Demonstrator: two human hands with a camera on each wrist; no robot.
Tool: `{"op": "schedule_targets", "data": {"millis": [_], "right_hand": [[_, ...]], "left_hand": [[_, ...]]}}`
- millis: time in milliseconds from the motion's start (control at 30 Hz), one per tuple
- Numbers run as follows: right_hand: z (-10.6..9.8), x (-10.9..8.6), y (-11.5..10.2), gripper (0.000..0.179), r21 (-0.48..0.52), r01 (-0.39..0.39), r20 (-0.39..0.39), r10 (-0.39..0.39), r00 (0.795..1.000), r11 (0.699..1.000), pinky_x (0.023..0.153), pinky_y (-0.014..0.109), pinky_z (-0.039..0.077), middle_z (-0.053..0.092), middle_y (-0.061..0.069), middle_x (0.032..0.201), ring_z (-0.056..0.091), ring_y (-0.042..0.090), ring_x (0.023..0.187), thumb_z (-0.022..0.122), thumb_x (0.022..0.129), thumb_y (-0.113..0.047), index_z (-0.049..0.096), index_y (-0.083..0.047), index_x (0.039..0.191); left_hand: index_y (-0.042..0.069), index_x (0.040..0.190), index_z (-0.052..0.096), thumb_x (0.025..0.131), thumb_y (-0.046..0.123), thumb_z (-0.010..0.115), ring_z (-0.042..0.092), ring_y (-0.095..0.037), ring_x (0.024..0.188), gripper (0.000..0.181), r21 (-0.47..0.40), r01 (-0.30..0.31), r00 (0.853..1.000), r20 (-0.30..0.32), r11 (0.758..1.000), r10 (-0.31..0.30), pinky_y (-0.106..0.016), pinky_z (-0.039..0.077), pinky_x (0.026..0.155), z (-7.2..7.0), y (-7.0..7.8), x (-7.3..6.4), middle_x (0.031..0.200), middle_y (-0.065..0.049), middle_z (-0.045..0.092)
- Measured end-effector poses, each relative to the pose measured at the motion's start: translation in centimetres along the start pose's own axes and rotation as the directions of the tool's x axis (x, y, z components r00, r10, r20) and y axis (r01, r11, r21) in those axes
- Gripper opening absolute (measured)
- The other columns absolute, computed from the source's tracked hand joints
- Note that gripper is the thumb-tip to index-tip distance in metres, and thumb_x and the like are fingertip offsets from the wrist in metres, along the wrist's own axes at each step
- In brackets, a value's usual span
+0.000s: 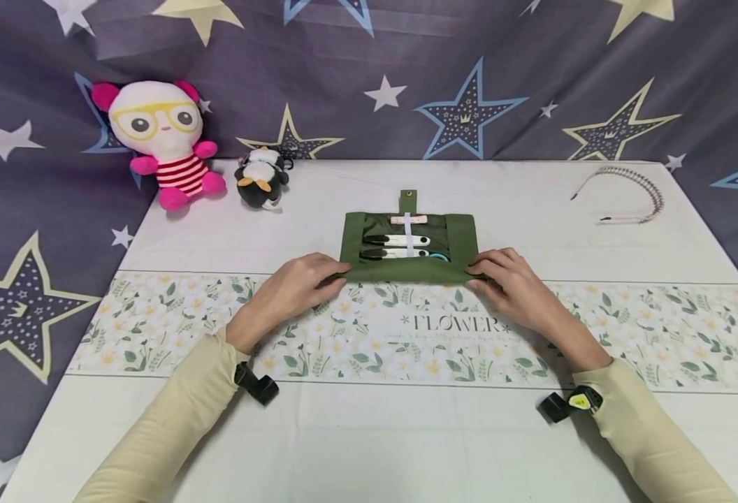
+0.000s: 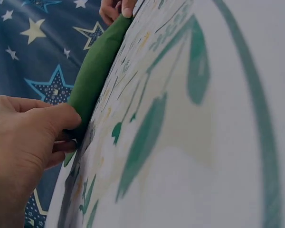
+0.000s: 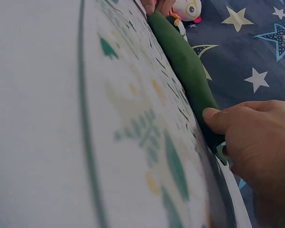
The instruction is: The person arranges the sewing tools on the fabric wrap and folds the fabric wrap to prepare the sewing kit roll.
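A green fabric tool roll lies on the table with its near edge folded over. In its dark middle, white-handled tools with black ends and a pinkish-white item sit under a white strap. Part of a light-blue loop shows by the fold. My left hand pinches the fold's left end, and my right hand pinches its right end. Both wrist views show the green fold between thumb and fingers. A snap tab sticks out at the far side.
A pink-and-white plush toy sits at the back left beside a small penguin plush. A headband lies at the back right. A floral printed band crosses the white table. A star-patterned curtain hangs behind.
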State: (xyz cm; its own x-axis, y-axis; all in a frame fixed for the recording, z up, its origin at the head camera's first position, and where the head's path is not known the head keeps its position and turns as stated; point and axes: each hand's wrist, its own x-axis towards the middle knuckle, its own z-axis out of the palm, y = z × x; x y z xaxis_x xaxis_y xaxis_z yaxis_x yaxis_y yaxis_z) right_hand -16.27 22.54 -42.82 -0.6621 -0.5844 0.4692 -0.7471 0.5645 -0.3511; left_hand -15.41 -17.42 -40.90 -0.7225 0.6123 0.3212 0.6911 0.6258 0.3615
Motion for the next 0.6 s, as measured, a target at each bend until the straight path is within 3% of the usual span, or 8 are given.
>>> {"op": "schedule_targets", "data": {"millis": [200,333,500,600], "right_hand": [[-0.2,0.1,-0.3,0.011,-0.014,-0.027,-0.012,0.027,1.000,1.000,0.096,0.054,0.045,0.070,0.016,0.110,0.059,0.036,0.107,0.075,0.093,-0.002,0.072,-0.003,0.104],[-0.3,0.2,-0.6,0.007,-0.007,-0.085,0.005,0.085,0.996,0.996,0.096,0.055,0.045,0.071,0.016,0.109,0.059,0.037,0.108,0.070,0.098,-0.002,0.071,-0.004,0.105],[-0.6,0.4,-1.1,0.009,0.012,-0.173,0.050,0.172,0.984,0.985,0.094,0.056,0.047,0.070,0.016,0.110,0.059,0.038,0.109,0.060,0.105,-0.005,0.068,-0.003,0.109],[-0.8,0.5,-1.2,0.013,0.042,-0.220,0.086,0.216,0.973,0.975,0.094,0.056,0.047,0.068,0.015,0.109,0.059,0.039,0.109,0.054,0.108,-0.008,0.066,-0.003,0.111]], "left_hand": [[0.003,0.118,0.076,0.100,0.014,0.070,0.071,-0.031,0.101,0.022,-0.089,0.025,0.998,-0.060,0.996,-0.030,-0.046,0.057,0.091,0.2,-0.4,-0.4,0.111,-0.015,0.074],[0.006,0.116,0.077,0.101,0.016,0.069,0.071,-0.029,0.102,0.019,-0.165,0.092,0.993,-0.058,0.982,-0.103,-0.046,0.056,0.092,0.2,-0.5,-0.5,0.111,-0.011,0.075],[0.004,0.118,0.076,0.103,0.015,0.066,0.072,-0.026,0.100,0.021,-0.262,0.172,0.982,-0.028,0.949,-0.186,-0.043,0.057,0.090,0.2,-0.3,-0.1,0.112,-0.012,0.075],[0.003,0.118,0.076,0.104,0.015,0.065,0.071,-0.020,0.084,0.021,-0.324,0.237,0.967,-0.013,0.916,-0.254,-0.037,0.059,0.078,0.1,-0.1,0.1,0.104,-0.009,0.076]]}}
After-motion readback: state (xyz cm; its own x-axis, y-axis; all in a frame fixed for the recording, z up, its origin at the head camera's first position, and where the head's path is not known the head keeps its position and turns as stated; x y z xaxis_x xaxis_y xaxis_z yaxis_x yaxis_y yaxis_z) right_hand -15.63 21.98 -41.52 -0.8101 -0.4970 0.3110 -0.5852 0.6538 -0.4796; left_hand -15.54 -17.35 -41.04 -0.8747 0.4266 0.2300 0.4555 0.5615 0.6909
